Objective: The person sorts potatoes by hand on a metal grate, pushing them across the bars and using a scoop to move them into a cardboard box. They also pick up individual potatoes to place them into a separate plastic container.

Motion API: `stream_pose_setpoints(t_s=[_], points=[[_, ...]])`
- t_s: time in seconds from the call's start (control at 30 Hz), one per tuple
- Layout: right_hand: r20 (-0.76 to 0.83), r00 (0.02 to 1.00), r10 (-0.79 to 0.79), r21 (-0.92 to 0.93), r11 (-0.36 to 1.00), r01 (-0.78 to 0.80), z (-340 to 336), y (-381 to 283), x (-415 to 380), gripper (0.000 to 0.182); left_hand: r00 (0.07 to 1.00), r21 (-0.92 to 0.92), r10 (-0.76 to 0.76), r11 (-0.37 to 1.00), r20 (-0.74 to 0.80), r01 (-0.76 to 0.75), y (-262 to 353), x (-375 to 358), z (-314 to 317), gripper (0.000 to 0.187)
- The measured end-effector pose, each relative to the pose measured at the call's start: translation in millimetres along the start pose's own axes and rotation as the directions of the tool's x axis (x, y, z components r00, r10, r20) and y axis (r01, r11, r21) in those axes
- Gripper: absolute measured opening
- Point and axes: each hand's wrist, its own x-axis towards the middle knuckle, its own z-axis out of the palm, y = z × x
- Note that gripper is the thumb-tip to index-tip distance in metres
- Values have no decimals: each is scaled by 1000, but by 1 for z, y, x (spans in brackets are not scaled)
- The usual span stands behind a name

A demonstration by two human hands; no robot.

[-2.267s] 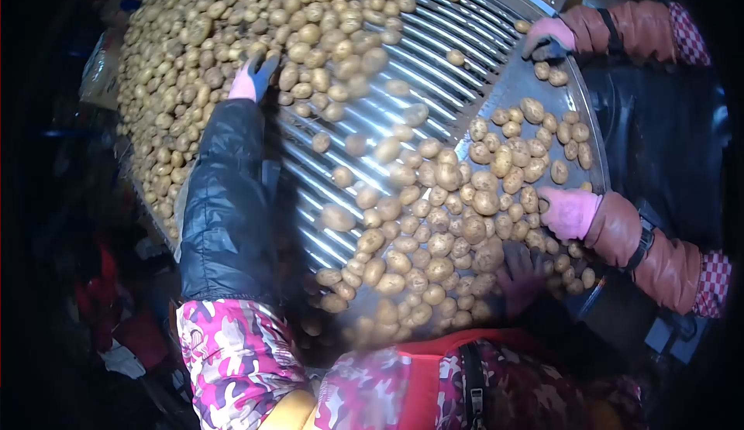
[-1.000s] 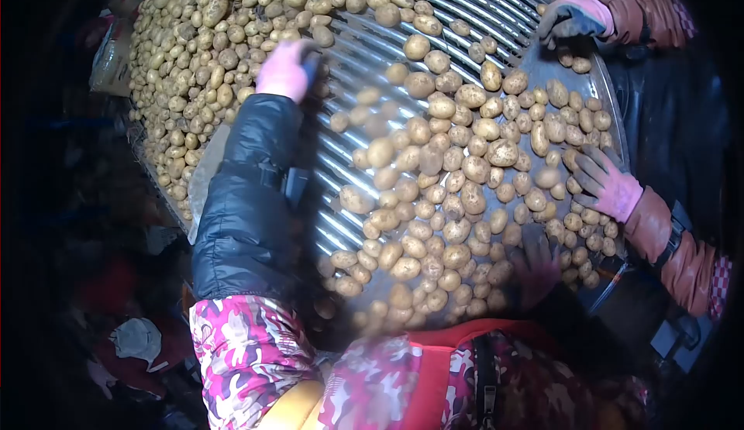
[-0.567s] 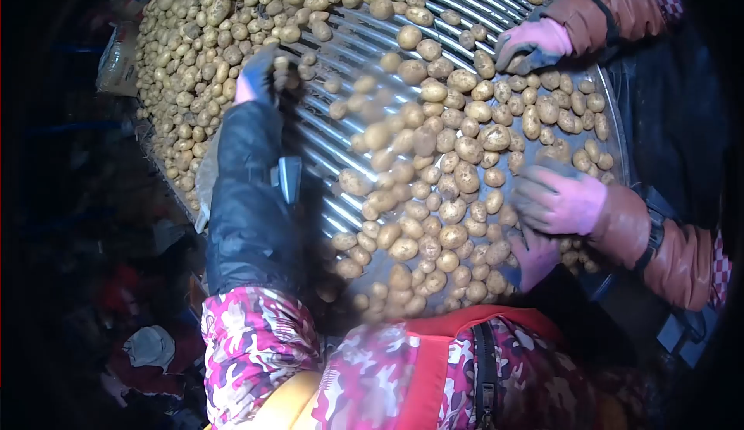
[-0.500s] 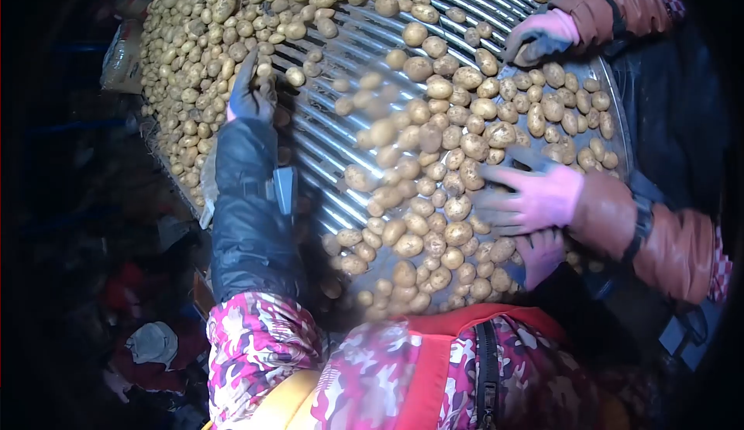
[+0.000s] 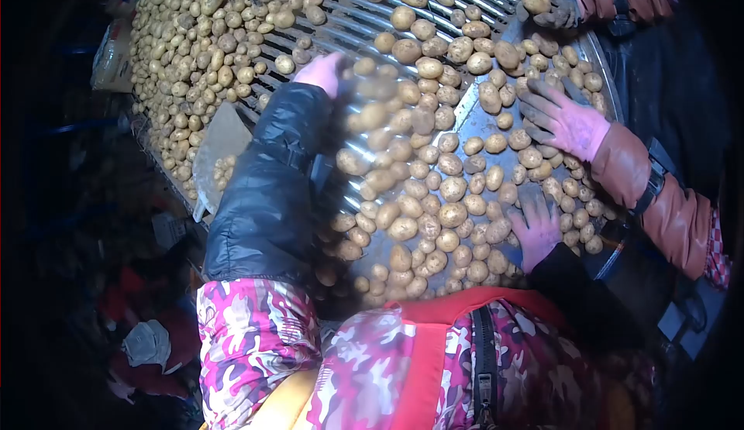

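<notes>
Steel rollers carry the potatoes down toward us in a loose heap, with a denser pile waiting farther up on our left. Our left hand, pink-gloved, reaches out over the rollers among blurred, tumbling potatoes; we cannot tell whether its fingers are closed on anything. Our right hand lies flat with fingers spread on the potatoes at the near edge, gripping none. Across from us, 2 gloved hands of a co-worker are at work: 1 spread over potatoes by the metal rim, the other curled around a single potato. We judge the potatoes firm, rounded and dusty, fairly light singly, apt to roll; each is best taken whole in a cupped palm.
</notes>
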Motion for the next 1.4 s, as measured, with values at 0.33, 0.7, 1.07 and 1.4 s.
stream_pose_setpoints(t_s=[0.33, 0.7, 1.07, 1.4], points=[[-24, 1000, -9, 50, 999, 10, -9, -1, 3, 75, 931, -951, -207, 145, -299, -274, -45, -81, 10, 32], [-184, 982, -47, 29, 998, 53, -2, 1, 4, 74, 944, -667, -321, 686, 79, 289, 115, -97, 7, 38], [-206, 977, -50, -12, 999, 49, 7, 2, 4, 78, 987, -500, 99, 865, 129, -22, 189, -234, 54, 20], [-313, 946, -80, 6, 996, 86, 5, 3, 2, 72, 986, -637, -131, 752, 107, 169, 137, -214, 2, 28]])
